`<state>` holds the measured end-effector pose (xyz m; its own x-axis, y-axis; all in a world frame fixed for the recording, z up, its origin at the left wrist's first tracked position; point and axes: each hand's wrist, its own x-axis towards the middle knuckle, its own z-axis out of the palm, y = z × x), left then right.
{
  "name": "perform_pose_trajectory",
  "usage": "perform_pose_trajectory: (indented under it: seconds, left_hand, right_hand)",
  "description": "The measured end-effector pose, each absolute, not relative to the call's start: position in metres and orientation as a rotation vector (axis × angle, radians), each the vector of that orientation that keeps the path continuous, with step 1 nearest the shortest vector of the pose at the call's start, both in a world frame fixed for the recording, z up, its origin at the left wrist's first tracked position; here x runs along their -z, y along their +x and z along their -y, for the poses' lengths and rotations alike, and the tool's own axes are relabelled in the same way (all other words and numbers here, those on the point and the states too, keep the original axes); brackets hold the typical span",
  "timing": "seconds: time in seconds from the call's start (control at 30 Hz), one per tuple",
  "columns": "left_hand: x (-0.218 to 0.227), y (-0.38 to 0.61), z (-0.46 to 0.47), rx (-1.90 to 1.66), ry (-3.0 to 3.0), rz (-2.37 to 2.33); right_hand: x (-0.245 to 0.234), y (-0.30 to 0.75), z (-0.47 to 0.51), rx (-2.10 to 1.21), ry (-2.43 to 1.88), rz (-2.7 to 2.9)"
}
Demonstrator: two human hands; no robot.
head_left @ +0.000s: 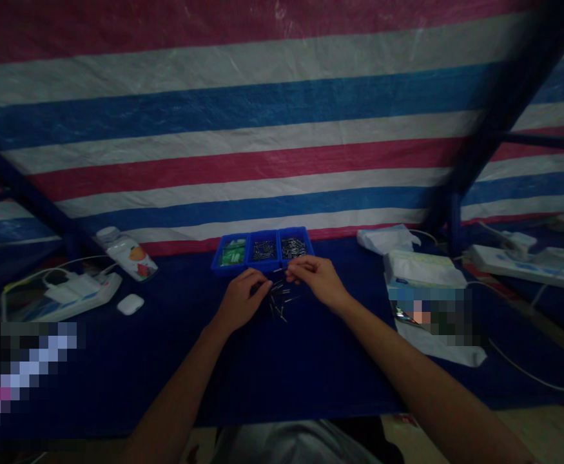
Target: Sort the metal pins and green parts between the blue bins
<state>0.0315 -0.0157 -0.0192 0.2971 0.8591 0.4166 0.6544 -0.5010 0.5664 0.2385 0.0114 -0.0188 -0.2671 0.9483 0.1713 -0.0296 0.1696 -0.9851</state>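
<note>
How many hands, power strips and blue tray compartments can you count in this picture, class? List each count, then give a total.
Hands: 2 (left hand, right hand)
Power strips: 2 (left-side strip, right-side strip)
Blue tray compartments: 3
Total: 7

Dim, flat light without glare lies over the left hand (241, 300) and right hand (316, 280), while the picture bows and softens toward the edges.

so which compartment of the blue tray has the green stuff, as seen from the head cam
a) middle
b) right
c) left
C: the green items sit in the left compartment of the blue tray, while the other two compartments hold metal pins.
</note>
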Motion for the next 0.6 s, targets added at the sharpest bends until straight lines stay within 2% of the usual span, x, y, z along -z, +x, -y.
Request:
perform_pose_trajectory:
  seconds: [0.17, 0.33, 0.43, 0.6]
  left_hand:
    - [0.021, 0.025, 0.011, -0.904, 2.291, -1.506]
    - [0.022, 0.018, 0.011, -0.628, 2.285, -1.660]
    - [0.023, 0.017, 0.011, -0.513, 2.277, -1.690]
    - [0.026, 0.017, 0.010, -0.487, 2.309, -1.645]
  right_hand:
    - [0.016, 0.253, -0.019, -1.360, -1.163, 1.676]
    - [0.017, 0.258, -0.024, -1.102, -1.298, 1.465]
    - [0.020, 0.260, -0.023, -0.895, -1.346, 1.801]
    - [0.029, 0.263, -0.016, -0.804, -1.227, 2.433]
